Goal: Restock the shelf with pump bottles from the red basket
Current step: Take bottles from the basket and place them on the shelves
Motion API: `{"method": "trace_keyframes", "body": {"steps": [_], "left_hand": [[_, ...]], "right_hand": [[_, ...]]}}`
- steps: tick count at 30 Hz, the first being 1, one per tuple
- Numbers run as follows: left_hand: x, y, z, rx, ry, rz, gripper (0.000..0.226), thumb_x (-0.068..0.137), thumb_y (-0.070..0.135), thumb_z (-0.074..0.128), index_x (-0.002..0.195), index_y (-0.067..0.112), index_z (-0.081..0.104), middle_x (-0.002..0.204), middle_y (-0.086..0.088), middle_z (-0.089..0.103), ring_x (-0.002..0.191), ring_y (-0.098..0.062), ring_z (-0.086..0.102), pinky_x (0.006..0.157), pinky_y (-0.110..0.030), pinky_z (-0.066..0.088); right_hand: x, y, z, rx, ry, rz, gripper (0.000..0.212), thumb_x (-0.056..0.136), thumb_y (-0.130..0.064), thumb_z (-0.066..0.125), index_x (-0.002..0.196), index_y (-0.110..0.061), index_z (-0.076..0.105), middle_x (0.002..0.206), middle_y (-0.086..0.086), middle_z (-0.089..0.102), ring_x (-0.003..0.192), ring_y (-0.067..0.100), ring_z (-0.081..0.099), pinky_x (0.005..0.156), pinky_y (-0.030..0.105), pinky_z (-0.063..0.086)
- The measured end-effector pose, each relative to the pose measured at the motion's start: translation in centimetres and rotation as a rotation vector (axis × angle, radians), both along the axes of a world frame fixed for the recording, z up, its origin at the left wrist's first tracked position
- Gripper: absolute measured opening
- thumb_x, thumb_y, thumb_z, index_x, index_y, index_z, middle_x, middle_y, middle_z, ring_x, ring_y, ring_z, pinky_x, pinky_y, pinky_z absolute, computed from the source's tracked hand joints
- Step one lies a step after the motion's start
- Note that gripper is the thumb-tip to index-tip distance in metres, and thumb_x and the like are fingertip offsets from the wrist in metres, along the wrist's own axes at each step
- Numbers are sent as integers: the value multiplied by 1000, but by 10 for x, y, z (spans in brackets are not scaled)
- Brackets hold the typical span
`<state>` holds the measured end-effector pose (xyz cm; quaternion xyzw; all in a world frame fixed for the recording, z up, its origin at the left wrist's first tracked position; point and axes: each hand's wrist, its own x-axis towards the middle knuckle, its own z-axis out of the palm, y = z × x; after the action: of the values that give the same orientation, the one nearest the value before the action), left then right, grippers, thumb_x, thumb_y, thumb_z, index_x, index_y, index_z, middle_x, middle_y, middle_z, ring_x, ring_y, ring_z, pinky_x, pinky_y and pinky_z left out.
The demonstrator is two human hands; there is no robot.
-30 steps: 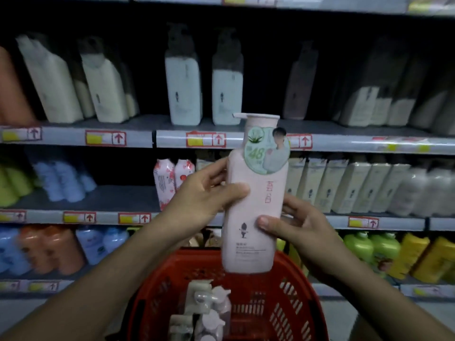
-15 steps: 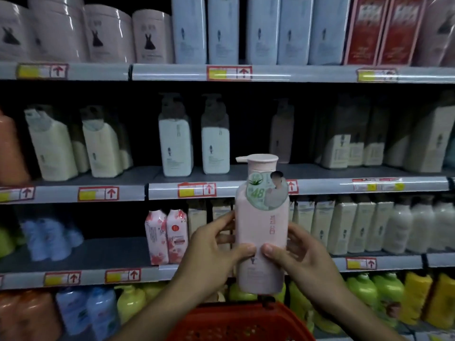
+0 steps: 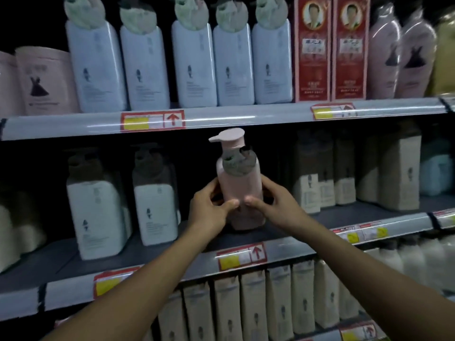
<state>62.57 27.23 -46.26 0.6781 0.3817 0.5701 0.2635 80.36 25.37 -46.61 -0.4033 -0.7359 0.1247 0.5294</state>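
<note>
A pink pump bottle [image 3: 240,185] with a round tag at its neck stands upright on the dark middle shelf [image 3: 152,252], its pump spout pointing left. My left hand [image 3: 209,210] wraps its left side and my right hand [image 3: 275,205] its right side, thumbs nearly meeting on the front. Its base looks to rest on the shelf board, in a gap between two white pump bottles [image 3: 155,200] on the left and beige bottles [image 3: 317,185] on the right. The red basket is out of view.
The shelf above holds pale blue bottles [image 3: 192,65], red boxes [image 3: 331,50] and pink bottles [image 3: 46,82]. Its front rail [image 3: 246,119] hangs just above the pump head. A row of beige bottles [image 3: 275,301] fills the shelf below. Price tags [image 3: 241,257] line the rails.
Both hands have carried the pink bottle up and forward from over the basket into the middle shelf. The view has tilted up, and the basket has dropped out of sight.
</note>
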Motion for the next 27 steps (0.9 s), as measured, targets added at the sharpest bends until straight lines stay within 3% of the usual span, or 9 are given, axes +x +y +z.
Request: {"method": "trace_keyframes", "body": {"steps": [6,7,9,11,13,15,18,22,27], "left_hand": [[33,34,-13,-9,48,53,64,84,10,78,143,21,54,130,2,67,110,-11,66,95,-31,56],[38,37,-15,-3,79,79,66,82,12,80,142,23,55,129,3,68,110,-11,67,93,-31,57],[43,40,-21,-12,150,119,70,77,11,82,139,30,55,120,5,72,105,-11,70,83,-25,60],[46,42,-30,-36,214,149,76,76,7,81,139,37,52,113,5,73,99,-10,71,73,-17,58],[52,44,-38,-62,222,200,66,77,11,83,135,31,58,113,3,73,100,-11,70,74,-18,57],[60,50,-38,-98,227,275,47,77,18,85,120,21,67,115,-1,71,104,-17,69,82,-29,60],[69,65,-36,-144,219,314,38,74,20,88,107,14,71,110,-5,73,103,-24,69,84,-38,60],[74,74,-37,-136,211,370,39,74,21,88,107,13,68,110,-6,72,104,-25,68,85,-41,60],[74,69,-36,-197,229,378,46,74,20,87,115,13,67,118,-8,70,107,-26,68,85,-39,60]], "right_hand": [[27,40,-12,-193,106,-76,46,92,-23,71,136,-19,58,122,-2,71,112,10,67,98,41,56],[27,43,-15,-214,127,-120,47,89,-22,75,133,-17,58,118,0,71,107,13,68,94,41,58],[24,46,-23,-228,127,-266,49,81,-21,83,122,-16,57,108,-3,68,96,12,68,77,26,57],[23,48,-33,-203,82,-411,39,79,-24,85,108,-18,60,96,-8,64,82,3,62,63,10,44],[27,53,-40,-191,81,-456,30,80,-23,84,104,-17,66,89,-8,65,74,-7,55,57,6,39],[30,59,-40,-186,91,-467,29,80,-20,84,104,-13,70,87,-5,67,72,-9,55,55,6,39],[28,66,-36,-170,64,-516,32,80,-21,83,106,-8,71,97,5,75,74,5,61,62,11,43],[29,77,-34,-225,80,-501,35,81,-22,83,110,-6,71,104,9,77,89,18,70,77,25,51],[26,69,-36,-262,91,-450,43,86,-24,79,123,-5,67,115,11,75,97,15,67,74,17,46]]}}
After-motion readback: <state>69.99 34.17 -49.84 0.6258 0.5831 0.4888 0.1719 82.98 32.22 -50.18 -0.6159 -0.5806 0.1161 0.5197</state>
